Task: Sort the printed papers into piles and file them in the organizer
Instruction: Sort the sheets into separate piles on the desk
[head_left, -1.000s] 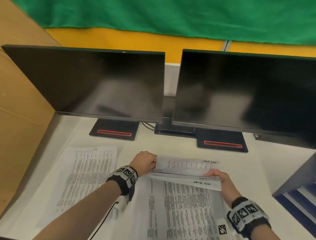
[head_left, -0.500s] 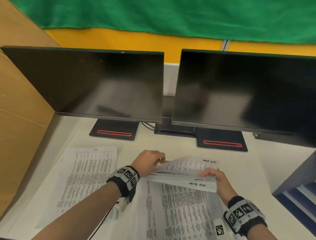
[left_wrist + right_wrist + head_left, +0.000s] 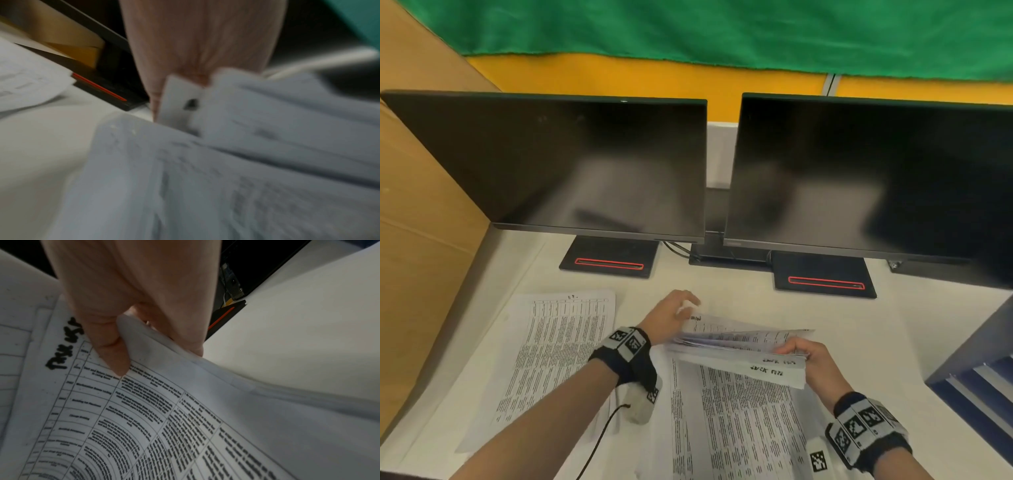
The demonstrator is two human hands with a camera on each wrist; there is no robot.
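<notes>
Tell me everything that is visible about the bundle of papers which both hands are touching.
The bundle of papers is white sheets printed with tables of small black text, some with black handwriting near the top edge. Its far end is lifted and fanned above the desk. The right hand pinches the right corner, thumb on top. The left hand touches the left corner with loosely spread fingers.

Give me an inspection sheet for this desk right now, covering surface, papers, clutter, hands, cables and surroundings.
Surface: white desk.
Job's things: fanned stack of papers lifted at its far edge; separate printed sheet flat to the left; blue organizer at right edge.
Clutter: nothing seen.
Grippers: left hand touches the stack's left corner; right hand pinches its right corner.
Cables: black cable below the left wrist; more behind the monitors.
Surroundings: cardboard panel left, green cloth behind.
</notes>
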